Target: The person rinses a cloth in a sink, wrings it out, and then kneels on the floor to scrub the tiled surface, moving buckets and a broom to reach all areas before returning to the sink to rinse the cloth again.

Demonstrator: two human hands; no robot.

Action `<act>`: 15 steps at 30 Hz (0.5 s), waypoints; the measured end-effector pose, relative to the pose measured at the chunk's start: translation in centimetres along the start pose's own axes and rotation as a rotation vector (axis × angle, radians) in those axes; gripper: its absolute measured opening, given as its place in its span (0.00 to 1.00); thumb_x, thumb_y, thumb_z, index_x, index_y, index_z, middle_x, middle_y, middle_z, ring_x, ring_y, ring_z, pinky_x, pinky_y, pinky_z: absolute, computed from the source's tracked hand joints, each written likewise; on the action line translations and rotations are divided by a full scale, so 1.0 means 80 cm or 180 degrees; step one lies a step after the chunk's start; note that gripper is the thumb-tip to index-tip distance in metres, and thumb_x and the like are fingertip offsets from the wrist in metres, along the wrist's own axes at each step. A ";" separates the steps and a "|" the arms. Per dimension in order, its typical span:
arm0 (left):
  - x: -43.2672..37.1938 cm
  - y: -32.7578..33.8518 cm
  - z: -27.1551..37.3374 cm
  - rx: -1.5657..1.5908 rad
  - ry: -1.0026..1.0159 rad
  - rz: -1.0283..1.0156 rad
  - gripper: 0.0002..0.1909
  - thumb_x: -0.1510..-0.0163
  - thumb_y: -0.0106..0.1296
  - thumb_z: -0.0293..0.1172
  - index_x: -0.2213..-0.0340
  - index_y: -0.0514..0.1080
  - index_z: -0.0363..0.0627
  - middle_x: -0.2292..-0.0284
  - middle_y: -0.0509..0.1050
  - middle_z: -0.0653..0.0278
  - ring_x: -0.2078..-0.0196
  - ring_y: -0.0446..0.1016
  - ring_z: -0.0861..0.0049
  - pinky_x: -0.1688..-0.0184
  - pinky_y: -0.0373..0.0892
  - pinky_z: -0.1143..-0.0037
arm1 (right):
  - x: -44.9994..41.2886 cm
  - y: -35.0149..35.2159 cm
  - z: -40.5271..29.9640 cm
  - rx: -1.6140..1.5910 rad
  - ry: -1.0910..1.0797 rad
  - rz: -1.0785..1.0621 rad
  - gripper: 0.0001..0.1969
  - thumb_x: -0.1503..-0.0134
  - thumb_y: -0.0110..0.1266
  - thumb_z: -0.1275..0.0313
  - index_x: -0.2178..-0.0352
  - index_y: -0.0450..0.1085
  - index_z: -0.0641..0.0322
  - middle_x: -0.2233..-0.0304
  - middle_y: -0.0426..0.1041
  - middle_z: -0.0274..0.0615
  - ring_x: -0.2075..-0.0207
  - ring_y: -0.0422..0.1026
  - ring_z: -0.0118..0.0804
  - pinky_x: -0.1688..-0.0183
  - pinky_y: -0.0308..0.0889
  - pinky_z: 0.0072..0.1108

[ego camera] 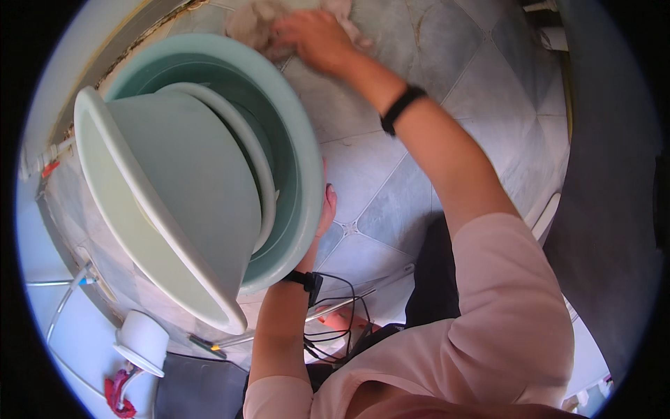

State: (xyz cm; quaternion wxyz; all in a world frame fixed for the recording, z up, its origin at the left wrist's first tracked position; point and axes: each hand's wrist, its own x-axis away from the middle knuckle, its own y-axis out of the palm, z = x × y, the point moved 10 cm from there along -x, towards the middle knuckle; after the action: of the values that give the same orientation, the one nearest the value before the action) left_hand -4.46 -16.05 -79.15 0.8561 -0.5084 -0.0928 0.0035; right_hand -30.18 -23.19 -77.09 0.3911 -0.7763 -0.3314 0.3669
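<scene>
A large teal plastic basin (309, 157) stands at my left, with a pale green basin (183, 157) tilted on its side inside it. The white rim of another basin (267, 183) shows between the two. My left hand (328, 201) holds the teal basin's outer right side, its fingers mostly hidden behind the wall. Beyond the basins, my right hand (316, 42) is on a crumpled beige-pink cloth (256, 23) at the far edge of view. That hand is blurred, and its fingertips reach into the cloth.
Grey diamond-patterned tiles (366, 173) cover the floor. Black cables (350, 309) hang near my left wrist. A long-handled brush (209, 345) lies by my foot. At lower left are a small white tub (144, 338) and a red cloth (118, 393); a pipe with a red valve (51, 168) is at left.
</scene>
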 end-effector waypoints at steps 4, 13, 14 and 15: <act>0.000 0.004 -0.009 -0.0072 -0.0050 -0.0073 0.28 0.51 0.39 0.33 0.50 0.56 0.32 0.46 0.54 0.47 0.43 0.49 0.50 0.41 0.43 0.60 | 0.156 -0.019 -0.072 -0.0623 0.0630 -0.0393 0.12 0.57 0.48 0.74 0.71 0.74 0.44 0.57 0.67 0.26 0.51 0.61 0.37 0.49 0.52 0.32; 0.002 0.006 -0.005 -0.0476 -0.0135 -0.0088 0.30 0.51 0.39 0.35 0.46 0.52 0.38 0.43 0.51 0.55 0.40 0.44 0.60 0.40 0.39 0.62 | 0.288 -0.177 0.007 -0.2622 0.2132 0.0829 0.23 0.65 0.32 0.88 0.68 0.69 0.64 0.57 0.66 0.41 0.52 0.63 0.37 0.49 0.56 0.22; 0.005 0.009 -0.010 -0.0530 -0.0173 -0.0136 0.32 0.52 0.40 0.35 0.45 0.49 0.39 0.42 0.47 0.58 0.39 0.43 0.63 0.40 0.38 0.63 | 0.306 -0.211 0.030 -0.2631 0.2451 0.1263 0.21 0.59 0.33 0.83 0.64 0.68 0.62 0.55 0.65 0.41 0.53 0.63 0.39 0.49 0.57 0.22; 0.004 0.008 -0.009 -0.0520 -0.0175 -0.0124 0.32 0.52 0.40 0.35 0.45 0.49 0.39 0.42 0.47 0.58 0.39 0.43 0.63 0.40 0.38 0.63 | 0.340 -0.235 0.059 -0.2601 0.2776 0.1702 0.15 0.52 0.38 0.75 0.62 0.67 0.62 0.53 0.63 0.44 0.53 0.64 0.40 0.50 0.59 0.24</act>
State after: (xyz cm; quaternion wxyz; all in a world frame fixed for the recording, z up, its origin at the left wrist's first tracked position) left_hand -4.00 -16.35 -80.02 0.8088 -0.5744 -0.1261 -0.0067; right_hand -24.48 9.24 -71.59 0.0584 -0.9956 -0.0507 -0.0524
